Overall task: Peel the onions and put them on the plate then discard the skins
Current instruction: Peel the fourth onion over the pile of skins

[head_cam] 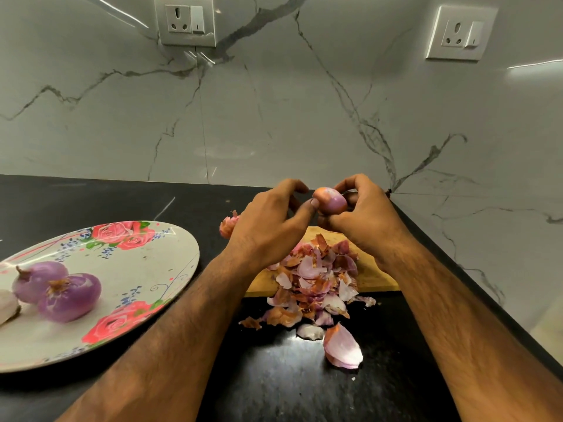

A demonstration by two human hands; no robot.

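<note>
**Item: onion (330,201), part-peeled, held in the air above the far end of the board (376,277).**

Risks, as judged:
- Slip. The bared purple flesh looked smooth, and the hold was by fingertips only. A hard pull on the remaining orange skin could have sent the onion down onto the skins (316,278) or off the surface (304,397).
- Flesh lost with the skin. A nail dug too deep would likely have lifted a good layer as well. A thick loose piece (342,347) lying nearest the camera suggested this risk.
- Scatter. The skins had spilled past the board's near edge onto the dark surface, so small flakes could be missed at discard.
- Roll. The plate (173,251) was shallow, and the two peeled onions (70,296) lay toward its left side, touching each other. Another set down carelessly might have rolled.

Hands:
- Left hand (268,226): fingers curled, the thumb tip (313,205) pressed against the onion's left side, apparently working at the skin. The other fingertips were hidden behind the onion.
- Right hand (365,214): curled round the onion's right side and underside, carrying it.
- The two hands were close together, both closed on the one onion, well apart from the plate.

Also noted: a pinkish item (228,226) on the surface behind the left hand, either skin or a whole onion; which could not be told.
</note>
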